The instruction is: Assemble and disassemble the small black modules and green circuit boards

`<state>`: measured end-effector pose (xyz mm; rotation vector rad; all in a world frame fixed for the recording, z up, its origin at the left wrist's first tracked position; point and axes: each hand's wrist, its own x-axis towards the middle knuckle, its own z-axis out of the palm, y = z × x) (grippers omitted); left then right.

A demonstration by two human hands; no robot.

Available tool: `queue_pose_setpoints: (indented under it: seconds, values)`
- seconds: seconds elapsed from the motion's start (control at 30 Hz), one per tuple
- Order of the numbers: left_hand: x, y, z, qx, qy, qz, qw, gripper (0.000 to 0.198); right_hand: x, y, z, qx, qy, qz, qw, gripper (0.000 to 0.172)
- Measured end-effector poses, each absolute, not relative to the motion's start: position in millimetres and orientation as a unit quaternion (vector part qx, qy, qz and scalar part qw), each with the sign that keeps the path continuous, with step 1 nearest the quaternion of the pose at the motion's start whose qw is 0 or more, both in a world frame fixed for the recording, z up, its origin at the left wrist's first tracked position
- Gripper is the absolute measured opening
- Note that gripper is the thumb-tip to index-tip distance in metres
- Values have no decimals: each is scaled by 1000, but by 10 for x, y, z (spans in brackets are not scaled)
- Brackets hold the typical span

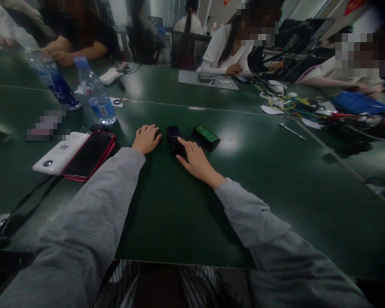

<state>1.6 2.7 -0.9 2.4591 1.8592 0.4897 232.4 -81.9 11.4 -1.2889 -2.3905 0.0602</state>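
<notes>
A small black handheld device [172, 133] with a little screen lies on the green table. The index finger of my right hand [197, 160] is stretched out onto its face, and the thumb sits apart near its lower end. That hand grips nothing and covers part of the device. Palm down on the tabletop, with fingers spread, my left hand [146, 140] rests just left of the device without holding anything. To the right of the device is a black box with a green top [207, 134], touched by neither hand.
Left of my left arm lie a red-cased phone [90, 155] and a white power bank [61, 153]. Two bottles, one clear [98, 96] and one blue-labelled [53, 79], stand behind them. A wrench [292, 131] and tangled wires [295, 105] lie right. Several people sit across the table [186, 218].
</notes>
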Motion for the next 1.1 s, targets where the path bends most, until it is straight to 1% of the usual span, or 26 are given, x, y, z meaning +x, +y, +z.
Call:
queue_pose_setpoints:
  seconds: [0.73, 1.1]
  values:
    - [42, -12, 51, 782, 604, 147, 36, 49, 2325, -808, 84, -473, -855, 39, 210, 62]
    - [24, -2, 32, 782, 604, 152, 19, 49, 2330, -820, 116, -470, -855, 41, 215, 61]
